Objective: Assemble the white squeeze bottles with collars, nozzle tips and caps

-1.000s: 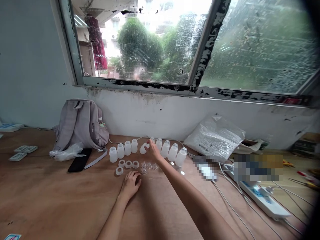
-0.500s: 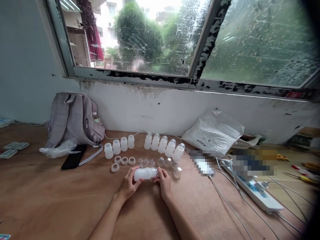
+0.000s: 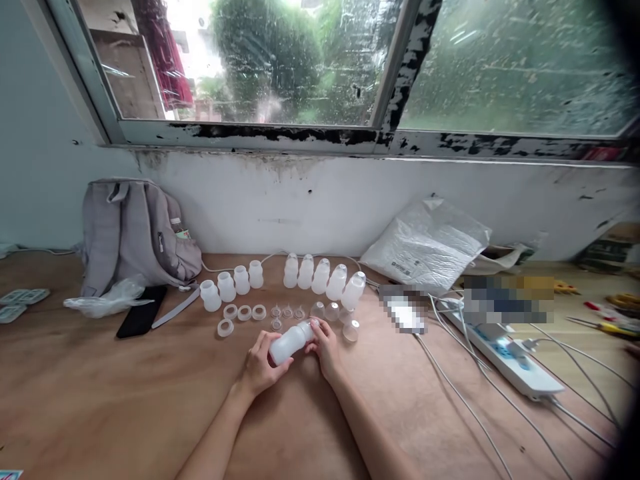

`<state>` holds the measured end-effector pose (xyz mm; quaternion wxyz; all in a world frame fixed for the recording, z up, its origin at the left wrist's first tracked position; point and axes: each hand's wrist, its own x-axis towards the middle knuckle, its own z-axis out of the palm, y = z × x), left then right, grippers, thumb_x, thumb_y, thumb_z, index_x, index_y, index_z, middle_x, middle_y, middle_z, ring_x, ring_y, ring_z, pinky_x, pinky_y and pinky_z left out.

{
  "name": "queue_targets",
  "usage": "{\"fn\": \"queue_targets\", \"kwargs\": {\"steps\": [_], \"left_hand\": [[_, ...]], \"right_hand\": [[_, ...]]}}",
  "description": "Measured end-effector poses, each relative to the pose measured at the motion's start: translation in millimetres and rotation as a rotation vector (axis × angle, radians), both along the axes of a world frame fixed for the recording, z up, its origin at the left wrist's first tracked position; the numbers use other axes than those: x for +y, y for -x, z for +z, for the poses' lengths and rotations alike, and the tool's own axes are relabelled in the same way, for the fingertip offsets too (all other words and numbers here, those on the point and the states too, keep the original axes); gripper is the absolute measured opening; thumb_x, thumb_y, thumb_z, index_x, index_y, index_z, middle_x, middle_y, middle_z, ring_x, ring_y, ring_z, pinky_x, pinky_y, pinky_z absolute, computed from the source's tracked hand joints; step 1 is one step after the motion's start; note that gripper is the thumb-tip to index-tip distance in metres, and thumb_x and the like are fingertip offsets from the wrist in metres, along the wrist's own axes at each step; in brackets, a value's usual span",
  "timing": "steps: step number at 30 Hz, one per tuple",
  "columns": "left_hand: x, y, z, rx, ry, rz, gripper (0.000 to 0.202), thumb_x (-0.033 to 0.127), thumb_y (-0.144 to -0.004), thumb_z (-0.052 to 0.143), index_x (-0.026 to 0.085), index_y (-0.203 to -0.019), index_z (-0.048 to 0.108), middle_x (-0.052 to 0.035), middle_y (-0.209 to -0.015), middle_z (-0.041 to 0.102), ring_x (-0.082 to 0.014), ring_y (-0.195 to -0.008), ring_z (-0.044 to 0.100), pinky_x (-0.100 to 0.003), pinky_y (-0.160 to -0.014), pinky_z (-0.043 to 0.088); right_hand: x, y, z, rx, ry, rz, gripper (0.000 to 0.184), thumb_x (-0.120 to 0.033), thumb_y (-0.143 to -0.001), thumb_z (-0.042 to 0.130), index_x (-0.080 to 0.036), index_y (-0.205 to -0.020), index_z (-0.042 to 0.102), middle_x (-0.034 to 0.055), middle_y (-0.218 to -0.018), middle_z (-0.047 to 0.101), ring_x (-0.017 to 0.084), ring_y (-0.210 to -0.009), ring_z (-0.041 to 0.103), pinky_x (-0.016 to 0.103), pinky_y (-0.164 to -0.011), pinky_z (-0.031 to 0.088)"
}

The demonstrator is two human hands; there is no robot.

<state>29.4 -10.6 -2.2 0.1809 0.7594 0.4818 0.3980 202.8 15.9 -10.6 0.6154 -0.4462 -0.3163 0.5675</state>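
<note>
A frosted white baby bottle [image 3: 289,344] lies between my two hands over the table, tilted so its capped end points up to the right. My left hand [image 3: 261,365] is wrapped round the bottle's base. The fingers of my right hand [image 3: 325,345] are closed on the clear cap end. Just beyond are white screw rings [image 3: 245,313], clear nipples [image 3: 287,311] and clear domed caps [image 3: 352,330]. Behind these stand several open bottle bodies [image 3: 227,287] on the left and several capped bottles [image 3: 320,276] in a curved row on the right.
A grey backpack [image 3: 135,233], a crumpled plastic bag [image 3: 110,299] and a black phone [image 3: 141,312] are at the left. To the right lie a silver mailer bag [image 3: 425,243], white cables [image 3: 453,390] and a power strip [image 3: 525,372]. The wall and window close off the back.
The bottle in my hands has turned from nearly level to slanting, its cap end higher and its base nearer me. The head view has shifted slightly.
</note>
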Motion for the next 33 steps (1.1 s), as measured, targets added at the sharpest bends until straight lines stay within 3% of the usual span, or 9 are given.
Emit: {"fn": "queue_targets", "kwargs": {"steps": [7, 16, 26, 30, 33], "left_hand": [[-7, -7, -4.0, 0.071, -0.100, 0.046, 0.036, 0.038, -0.064, 0.060, 0.020, -0.091, 0.044, -0.0031, -0.081, 0.051, -0.0171, -0.071, 0.056, -0.027, -0.061, 0.047], [-16, -16, -8.8, 0.138, -0.268, 0.070, 0.038, 0.035, -0.066, 0.059, 0.021, -0.097, 0.042, -0.0040, -0.079, 0.054, -0.0188, -0.068, 0.059, -0.027, -0.056, 0.047], [-17, -17, -15.3, 0.122, -0.302, -0.031, 0.029, 0.033, -0.070, 0.056, 0.024, -0.097, 0.049, -0.0055, -0.083, 0.056, -0.0173, -0.071, 0.059, -0.028, -0.062, 0.050], [-16, -15, -16.5, 0.104, -0.339, -0.098, 0.031, 0.031, -0.072, 0.056, 0.026, -0.101, 0.048, -0.0054, -0.086, 0.055, -0.0160, -0.074, 0.059, -0.027, -0.065, 0.051], [-15, -13, -13.1, 0.104, -0.299, -0.135, 0.034, 0.031, -0.073, 0.056, 0.026, -0.104, 0.045, -0.0061, -0.093, 0.054, -0.0153, -0.075, 0.059, -0.027, -0.065, 0.050]], "right_hand": [[1, 4, 0.9, 0.083, 0.030, 0.023, 0.029, -0.042, -0.067, 0.062, -0.016, -0.079, 0.056, -0.0012, -0.062, 0.056, 0.006, -0.038, 0.042, 0.017, -0.031, 0.032], [-1, 5, 7.1, 0.158, 0.051, -0.008, 0.031, -0.042, -0.064, 0.066, -0.016, -0.077, 0.055, -0.0056, -0.053, 0.047, 0.004, -0.034, 0.034, 0.015, -0.029, 0.025], [-4, 6, 13.7, 0.068, 0.149, -0.110, 0.034, -0.048, -0.064, 0.063, -0.015, -0.073, 0.057, -0.0067, -0.044, 0.044, 0.003, -0.029, 0.029, 0.015, -0.027, 0.021], [-6, 3, 12.9, -0.030, 0.083, -0.175, 0.031, -0.048, -0.067, 0.059, -0.018, -0.072, 0.056, -0.0069, -0.044, 0.045, 0.004, -0.029, 0.031, 0.016, -0.026, 0.021], [-6, -1, 12.4, -0.106, 0.073, -0.131, 0.033, -0.052, -0.070, 0.054, -0.019, -0.071, 0.055, -0.0065, -0.043, 0.046, 0.006, -0.027, 0.032, 0.018, -0.024, 0.020]]}}
